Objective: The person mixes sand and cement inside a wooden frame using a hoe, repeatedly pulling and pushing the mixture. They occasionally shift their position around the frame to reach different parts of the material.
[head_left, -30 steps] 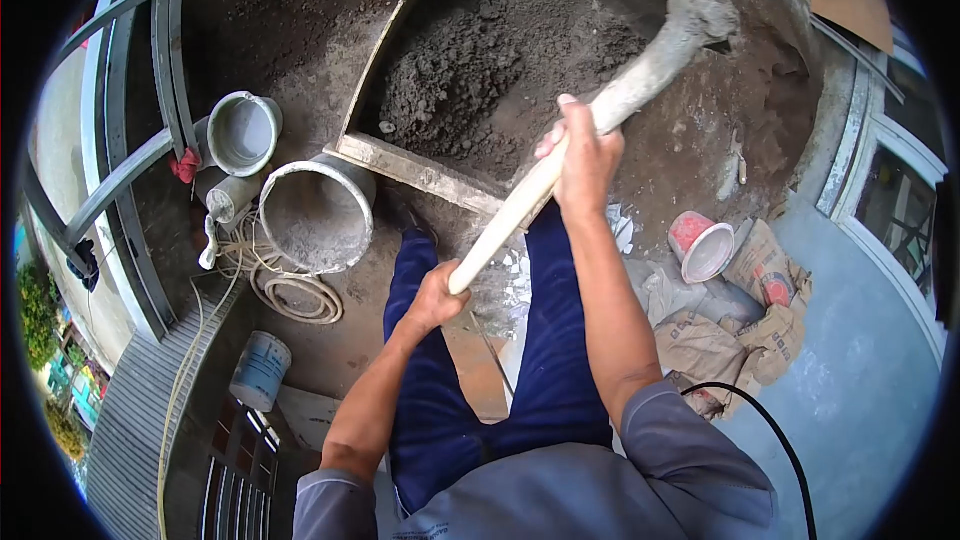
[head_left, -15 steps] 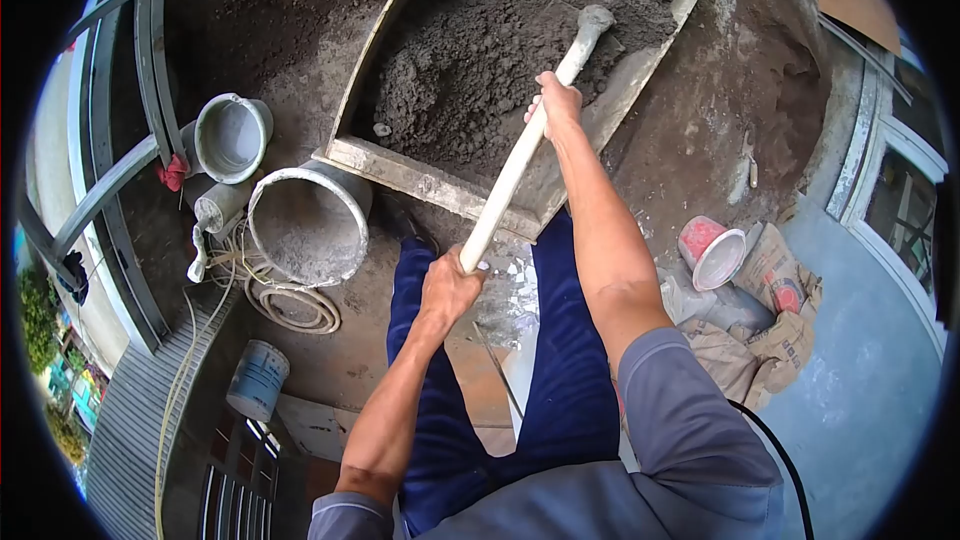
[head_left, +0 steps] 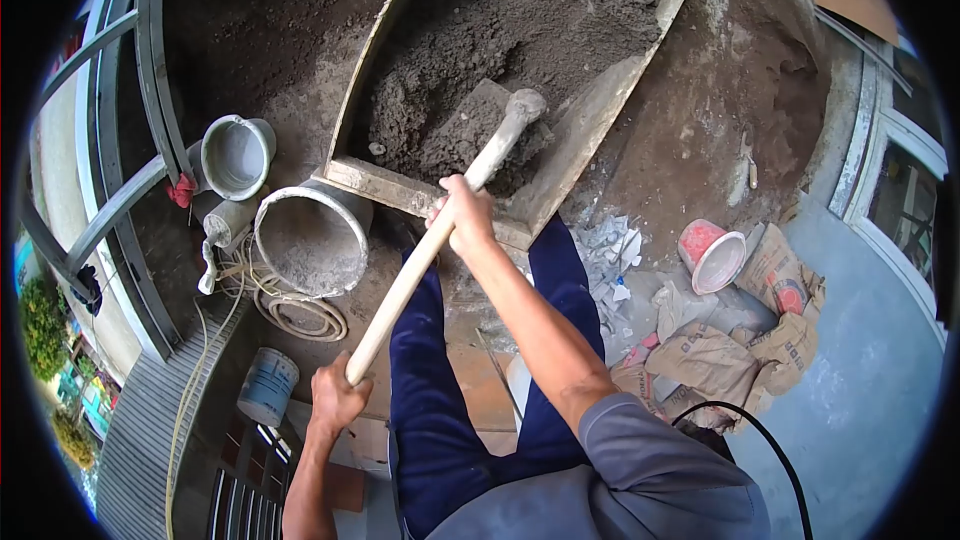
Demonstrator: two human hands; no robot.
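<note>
Dirt ground (head_left: 700, 130): one trough (head_left: 590, 140) of grey mix (head_left: 530, 30); one hoe (head_left: 402, 295), head in the mix. Our left hand (head_left: 340, 392), fingers clamped round its end; our right hand (head_left: 467, 214), clamped higher, presumably for leverage.

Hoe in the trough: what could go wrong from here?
1. Pulling the hoe might hit the near board of the trough or spill grey mix toward the legs: its head sits toward that end.
2. The right hand overlaps that board in view; it could scrape.
3. The left hand, gripping near the hoe's end, might slip off.
</note>
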